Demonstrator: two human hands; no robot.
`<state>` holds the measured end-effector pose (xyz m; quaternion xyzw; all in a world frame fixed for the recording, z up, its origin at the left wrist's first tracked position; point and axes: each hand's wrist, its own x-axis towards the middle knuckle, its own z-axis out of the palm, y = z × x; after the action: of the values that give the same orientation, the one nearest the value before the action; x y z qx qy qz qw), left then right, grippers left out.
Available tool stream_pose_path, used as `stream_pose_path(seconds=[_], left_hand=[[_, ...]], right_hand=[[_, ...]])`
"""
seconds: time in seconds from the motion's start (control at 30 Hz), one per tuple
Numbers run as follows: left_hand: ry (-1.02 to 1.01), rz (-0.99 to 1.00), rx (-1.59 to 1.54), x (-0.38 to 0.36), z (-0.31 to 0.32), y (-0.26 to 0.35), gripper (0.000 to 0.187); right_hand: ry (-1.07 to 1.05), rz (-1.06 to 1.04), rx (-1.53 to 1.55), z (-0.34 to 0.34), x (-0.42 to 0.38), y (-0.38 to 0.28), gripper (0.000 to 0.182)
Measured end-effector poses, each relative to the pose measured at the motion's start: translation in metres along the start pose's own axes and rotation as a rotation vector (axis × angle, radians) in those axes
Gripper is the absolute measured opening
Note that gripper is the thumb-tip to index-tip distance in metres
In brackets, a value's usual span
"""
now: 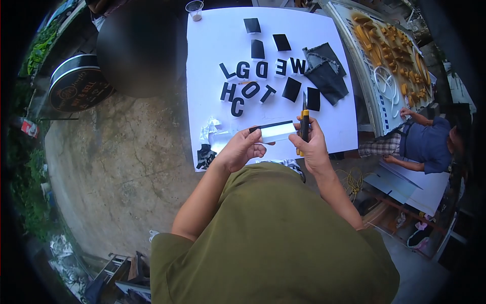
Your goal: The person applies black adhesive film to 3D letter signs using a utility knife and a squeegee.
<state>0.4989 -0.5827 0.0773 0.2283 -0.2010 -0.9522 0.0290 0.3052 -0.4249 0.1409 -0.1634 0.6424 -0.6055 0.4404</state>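
Between my two hands is a white block with a black top edge (277,133), above the near edge of the white table (212,55). My left hand (241,150) pinches its left end. My right hand (313,145) holds its right end and also a yellow and black cutter (304,126), whose blade points away from me. Beyond them stand several black-faced letters, among them a C (237,107), an H (228,92) and a W (297,66). Several black squares lie about them, one (291,89) near the cutter.
Black cloth-like pieces (326,81) lie at the table's right. Crumpled backing (210,129) is at the near left, a clear cup (195,11) at the far left corner. Another person (428,144) stands at the right by a board with orange shapes (390,50).
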Motion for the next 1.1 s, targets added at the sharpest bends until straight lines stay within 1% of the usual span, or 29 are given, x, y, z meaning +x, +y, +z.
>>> stream_pose_path(seconds=[0.07, 0.1, 0.17, 0.2, 0.27, 0.33, 0.37, 0.47, 0.57, 0.67, 0.7, 0.73, 0.8, 0.93, 0.97, 1.07, 1.1], left_hand=[[0.022, 0.056, 0.075, -0.008, 0.003, -0.004, 0.061], [0.026, 0.08, 0.121, -0.009, 0.005, -0.006, 0.067], [0.038, 0.164, 0.113, -0.009, 0.012, -0.016, 0.064], [0.045, 0.208, 0.108, -0.008, 0.016, -0.02, 0.063], [0.081, 0.245, 0.106, -0.006, 0.024, -0.024, 0.067], [0.128, 0.281, 0.095, -0.001, 0.035, -0.028, 0.067], [0.15, 0.277, 0.1, 0.003, 0.036, -0.029, 0.064], [0.188, 0.281, 0.143, 0.016, 0.03, -0.035, 0.057], [0.29, 0.326, 0.092, 0.019, 0.033, -0.038, 0.051], [0.34, 0.313, 0.193, 0.03, 0.008, -0.042, 0.05], [0.363, 0.297, 0.371, 0.037, -0.01, -0.044, 0.054], [0.378, 0.283, 0.467, 0.042, -0.024, -0.044, 0.057], [0.389, 0.157, 0.7, 0.055, -0.053, -0.045, 0.053], [0.41, 0.035, 0.931, 0.086, -0.083, -0.06, 0.05], [0.424, 0.017, 0.968, 0.095, -0.086, -0.065, 0.057], [0.469, 0.038, 1.112, 0.129, -0.097, -0.089, 0.061], [0.465, 0.007, 1.115, 0.137, -0.091, -0.09, 0.068]], right_hand=[[0.044, 0.047, 0.125, 0.003, -0.003, 0.005, 0.066], [0.057, 0.087, 0.2, 0.003, -0.003, 0.006, 0.064], [0.077, 0.146, 0.323, 0.007, -0.005, 0.005, 0.056], [0.09, 0.162, 0.342, 0.009, -0.006, 0.006, 0.055], [0.115, 0.195, 0.378, 0.012, -0.008, 0.006, 0.055], [0.115, 0.177, 0.34, 0.014, -0.01, 0.007, 0.057], [0.116, 0.168, 0.321, 0.014, -0.012, 0.009, 0.057], [0.104, 0.152, 0.202, 0.01, -0.015, 0.019, 0.05], [0.11, 0.125, 0.131, 0.011, -0.02, 0.025, 0.066], [0.158, 0.08, -0.028, -0.003, -0.024, 0.044, 0.058], [0.181, 0.078, -0.068, -0.012, -0.025, 0.052, 0.054], [0.204, 0.078, -0.108, -0.025, -0.026, 0.06, 0.05], [0.239, 0.079, -0.197, -0.046, -0.029, 0.07, 0.044], [0.252, 0.085, -0.413, -0.073, -0.034, 0.081, 0.039], [0.238, 0.089, -0.456, -0.081, -0.034, 0.088, 0.039], [0.18, 0.095, -0.505, -0.092, -0.033, 0.093, 0.041], [0.16, 0.099, -0.509, -0.095, -0.034, 0.093, 0.041]])
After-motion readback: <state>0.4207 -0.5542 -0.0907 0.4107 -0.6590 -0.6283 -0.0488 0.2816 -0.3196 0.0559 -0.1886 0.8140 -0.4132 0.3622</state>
